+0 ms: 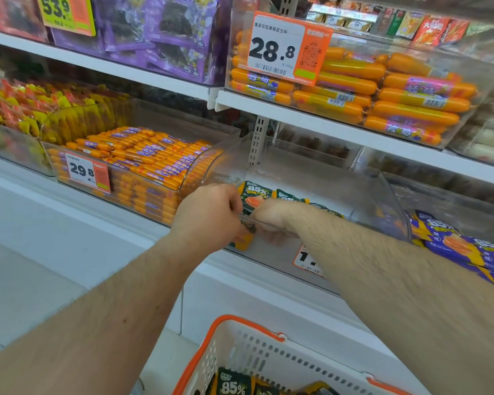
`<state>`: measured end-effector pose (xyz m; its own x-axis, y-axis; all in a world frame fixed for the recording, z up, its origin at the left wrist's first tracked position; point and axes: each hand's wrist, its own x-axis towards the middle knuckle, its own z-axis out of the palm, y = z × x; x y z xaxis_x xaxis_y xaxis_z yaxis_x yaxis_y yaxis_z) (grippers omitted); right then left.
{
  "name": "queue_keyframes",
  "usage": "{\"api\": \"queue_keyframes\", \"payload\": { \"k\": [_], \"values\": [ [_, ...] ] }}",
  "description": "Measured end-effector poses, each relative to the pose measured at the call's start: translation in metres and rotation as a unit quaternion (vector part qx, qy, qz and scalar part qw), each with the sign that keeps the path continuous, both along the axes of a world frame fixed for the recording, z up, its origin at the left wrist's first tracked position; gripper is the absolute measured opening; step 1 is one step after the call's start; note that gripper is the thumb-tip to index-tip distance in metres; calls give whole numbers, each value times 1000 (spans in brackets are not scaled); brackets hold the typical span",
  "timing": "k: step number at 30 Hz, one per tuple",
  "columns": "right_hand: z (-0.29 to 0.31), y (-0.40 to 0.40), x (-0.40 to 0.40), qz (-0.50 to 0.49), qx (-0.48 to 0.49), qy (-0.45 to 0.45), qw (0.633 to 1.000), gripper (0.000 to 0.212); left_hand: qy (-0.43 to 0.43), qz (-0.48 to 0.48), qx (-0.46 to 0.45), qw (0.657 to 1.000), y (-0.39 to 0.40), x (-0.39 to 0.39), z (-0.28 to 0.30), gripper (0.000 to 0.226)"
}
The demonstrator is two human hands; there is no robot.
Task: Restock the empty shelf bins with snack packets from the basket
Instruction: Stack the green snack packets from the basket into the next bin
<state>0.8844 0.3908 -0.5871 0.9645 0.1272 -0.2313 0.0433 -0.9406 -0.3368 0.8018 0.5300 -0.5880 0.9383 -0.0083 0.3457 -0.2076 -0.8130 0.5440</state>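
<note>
Two bare hands meet at the front lip of a clear plastic bin (311,178) on the lower shelf. The left hand (208,215) has curled fingers that pinch a green snack packet (253,195) at the bin's front edge. The right hand (271,216) dips over the same lip, its fingers hidden behind the plastic, so its hold cannot be told.

A few more green packets (291,196) lie in a row inside the bin, which looks mostly unfilled. To do this step well, packets probably want laying flat, faces forward, in line.

The packets read "85%". More sit in the white, orange-rimmed basket (240,346) below. Nearby price tags read "29.8" (82,170), "28.8" (274,51) and "53.9" (56,8).
</note>
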Motion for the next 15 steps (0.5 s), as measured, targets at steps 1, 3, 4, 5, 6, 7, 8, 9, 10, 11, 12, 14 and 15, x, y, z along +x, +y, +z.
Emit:
{"api": "queue_keyframes", "payload": {
  "k": [1, 3, 4, 5, 6, 7, 8, 9, 10, 11, 12, 14, 15],
  "values": [
    [1, -3, -4, -6, 24, 4, 1000, 29, 14, -12, 7, 1000, -1, -1, -1, 16],
    [3, -7, -14, -22, 28, -84, 996, 30, 65, -63, 60, 994, -4, -1, -9, 24],
    [1, -9, -23, -20, -6, -179, 984, 28, 100, -100, 89, 986, -7, -1, -15, 27],
    [-4, -12, -33, 3, -17, -298, 954, 23, 134, -141, 114, 974, -10, -2, -21, 27],
    [-10, -14, -47, 45, -2, -420, 906, 18, 168, -182, 137, 959, -13, -3, -28, 27],
    [-18, -17, -62, 90, 24, -509, 856, 14, 200, -220, 161, 941, -17, -5, -36, 27],
    [-29, -22, -77, 128, 60, -564, 813, 12, 235, -254, 197, 918, -22, -7, -44, 26],
    [-45, -28, -91, 149, 96, -580, 795, 12, 271, -284, 244, 887, -28, -10, -53, 25],
    [-65, -38, -102, 153, 122, -570, 798, 12, 307, -303, 288, 855, -35, -13, -61, 21],
    [-88, -49, -111, 145, 142, -542, 815, 14, 337, -315, 329, 824, -43, -15, -71, 16],
    [-114, -60, -119, 124, 154, -503, 842, 18, 360, -322, 358, 799, -49, -17, -79, 10],
    [-167, -84, -136, 74, 131, -400, 904, 25, 386, -328, 391, 769, -57, -21, -93, 8],
    [-191, -96, -143, 49, 113, -329, 936, 28, 387, -332, 400, 762, -60, -22, -99, 7]
  ]
}}
